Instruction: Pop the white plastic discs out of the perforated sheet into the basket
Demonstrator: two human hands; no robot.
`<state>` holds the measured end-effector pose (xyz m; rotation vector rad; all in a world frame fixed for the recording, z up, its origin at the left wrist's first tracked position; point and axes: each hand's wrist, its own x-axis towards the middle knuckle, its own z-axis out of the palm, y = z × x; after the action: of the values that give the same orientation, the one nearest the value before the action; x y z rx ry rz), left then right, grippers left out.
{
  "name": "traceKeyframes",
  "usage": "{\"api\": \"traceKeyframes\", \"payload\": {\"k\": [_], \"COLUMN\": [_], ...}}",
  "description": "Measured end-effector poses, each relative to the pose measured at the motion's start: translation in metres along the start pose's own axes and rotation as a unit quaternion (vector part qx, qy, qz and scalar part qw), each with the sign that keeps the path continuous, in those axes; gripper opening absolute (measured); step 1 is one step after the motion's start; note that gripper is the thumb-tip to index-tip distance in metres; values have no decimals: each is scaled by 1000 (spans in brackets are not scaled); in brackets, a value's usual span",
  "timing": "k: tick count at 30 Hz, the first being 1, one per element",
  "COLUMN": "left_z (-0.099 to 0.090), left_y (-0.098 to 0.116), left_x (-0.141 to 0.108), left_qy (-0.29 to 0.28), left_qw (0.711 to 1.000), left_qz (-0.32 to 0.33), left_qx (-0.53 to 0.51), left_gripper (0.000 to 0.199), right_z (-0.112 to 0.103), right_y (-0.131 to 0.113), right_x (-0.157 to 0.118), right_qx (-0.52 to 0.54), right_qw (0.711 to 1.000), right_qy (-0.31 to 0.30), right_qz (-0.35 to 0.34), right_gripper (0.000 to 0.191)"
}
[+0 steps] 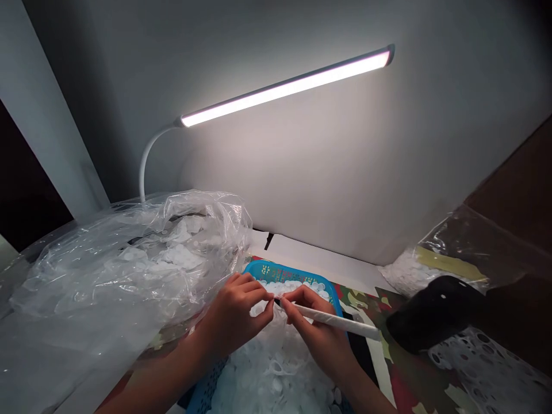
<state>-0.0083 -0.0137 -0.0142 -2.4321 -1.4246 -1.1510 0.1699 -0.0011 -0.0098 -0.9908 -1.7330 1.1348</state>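
While the right hand [317,333] grips a white tube [336,318], the left [233,316] touches it.

No words, brand or number can be read anywhere. The only marks that look like lettering sit on the blue plastic basket [302,276]: a patch of small yellow dots and shapes near its far edge, too small and blurred to make out. The yellow strip [448,263] on the clear plastic bag [478,241] shows nothing legible, and the white tube [336,319] looks blank where it shows.
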Motion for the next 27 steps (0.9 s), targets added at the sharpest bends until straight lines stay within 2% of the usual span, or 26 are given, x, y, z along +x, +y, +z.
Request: {"api": "traceKeyframes", "payload": {"k": [6, 11, 15, 22, 27], "left_z": [-1, -1, -1, -1, -3], "left_y": [2, 3, 4, 4, 4], "left_x": [0, 0, 0, 1, 2], "left_qy": [18, 66, 80, 108, 169], "left_qw": [999, 998, 997, 994, 985], "left_qz": [15, -1, -18, -27, -17], "left_qx": [34, 14, 1, -4, -26], "left_gripper": [15, 15, 16, 16, 14], "right_z": [2, 4, 5, 1, -4], "right_y": [-5, -7, -7, -5, 5], "right_x": [-4, -6, -6, -6, 0], "right_qx": [-68, -95, -113, -124, -154], "right_qw": [997, 995, 992, 992, 986], "right_qy": [-5, 6, 20, 29, 68], "right_qz": [-24, -42, -46, -20, 8], "right_gripper": [19, 18, 18, 19, 20]}}
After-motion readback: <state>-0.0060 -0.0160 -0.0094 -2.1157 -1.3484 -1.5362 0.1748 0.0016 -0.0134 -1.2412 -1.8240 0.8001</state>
